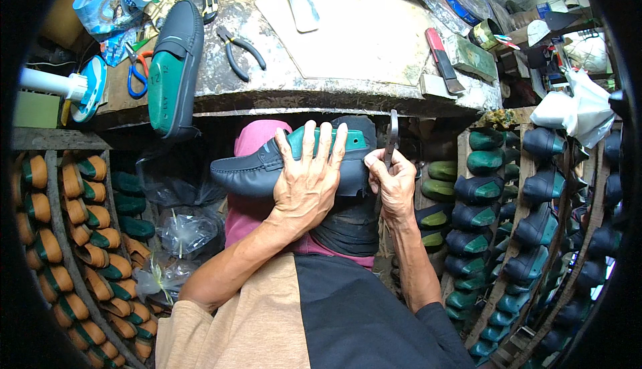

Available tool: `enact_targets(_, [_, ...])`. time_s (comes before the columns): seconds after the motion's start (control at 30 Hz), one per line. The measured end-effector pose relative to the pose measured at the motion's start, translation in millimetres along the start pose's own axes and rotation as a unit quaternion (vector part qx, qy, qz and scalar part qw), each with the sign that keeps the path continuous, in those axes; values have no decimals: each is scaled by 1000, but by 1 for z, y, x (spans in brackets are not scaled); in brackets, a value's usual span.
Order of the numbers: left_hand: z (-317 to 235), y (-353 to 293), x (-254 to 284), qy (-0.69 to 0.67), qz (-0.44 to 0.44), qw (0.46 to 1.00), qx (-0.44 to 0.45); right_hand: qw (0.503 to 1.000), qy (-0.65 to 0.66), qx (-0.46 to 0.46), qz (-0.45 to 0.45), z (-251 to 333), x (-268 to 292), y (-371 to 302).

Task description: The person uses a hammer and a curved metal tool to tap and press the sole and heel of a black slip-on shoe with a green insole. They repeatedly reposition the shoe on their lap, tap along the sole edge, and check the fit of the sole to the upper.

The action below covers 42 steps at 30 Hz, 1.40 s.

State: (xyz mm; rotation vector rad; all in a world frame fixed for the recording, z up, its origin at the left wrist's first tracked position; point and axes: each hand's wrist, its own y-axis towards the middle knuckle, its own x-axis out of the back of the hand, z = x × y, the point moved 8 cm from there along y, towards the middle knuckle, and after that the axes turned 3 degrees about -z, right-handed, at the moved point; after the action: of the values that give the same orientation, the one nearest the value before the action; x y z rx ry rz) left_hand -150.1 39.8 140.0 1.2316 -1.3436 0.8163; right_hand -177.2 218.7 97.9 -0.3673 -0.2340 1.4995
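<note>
A dark navy moccasin-style shoe point(249, 172) on a green last point(358, 140) lies sideways across my lap, toe to the left. My left hand point(306, 185) grips it from above, fingers stretched across its opening; the thumb is hidden. At the heel end, my right hand point(393, 180) is closed around a slim dark metal tool point(393, 128) whose narrow end points up; its exact kind cannot be made out. The right thumb and forefinger are close to the shoe's heel edge. A matching shoe point(184, 35) on a green last rests at the bench's left front edge.
The worn workbench point(227, 98) bears pliers point(239, 53), orange-and-blue scissors point(137, 75), a red-handled knife point(443, 58), a green block point(471, 58) and a pale sheet point(361, 41). Racks of tan shoes point(100, 216) stand left, dark shoes point(476, 215) right. A white bag point(578, 109) hangs right.
</note>
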Motion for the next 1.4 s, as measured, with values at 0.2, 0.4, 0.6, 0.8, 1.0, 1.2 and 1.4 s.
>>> enact_targets(0.2, [1, 0, 1, -2, -1, 1000, 1, 1000, -5, -3, -7, 1, 0, 1])
enact_targets(0.4, [2, 1, 3, -11, -3, 1000, 2, 1000, -21, -6, -11, 2, 0, 1])
enact_targets(0.6, [2, 2, 2, -11, 1, 1000, 1, 999, -52, -9, -11, 6, -2, 2])
enact_targets(0.8, [3, 1, -1, -11, -2, 1000, 2, 998, -63, -16, 16, 8, -5, 5])
enact_targets(1.0, [6, 1, 0, -4, 4, 1000, -1, 995, -72, -40, 51, 9, -11, 11])
enact_targets(1.2, [9, -3, 4, 5, 15, 1000, -11, 960, 211, -121, 137, 22, -13, -21])
enact_targets(1.4, [4, -2, 5, 3, 15, 1000, -19, 984, -88, -54, 147, 23, -11, -87])
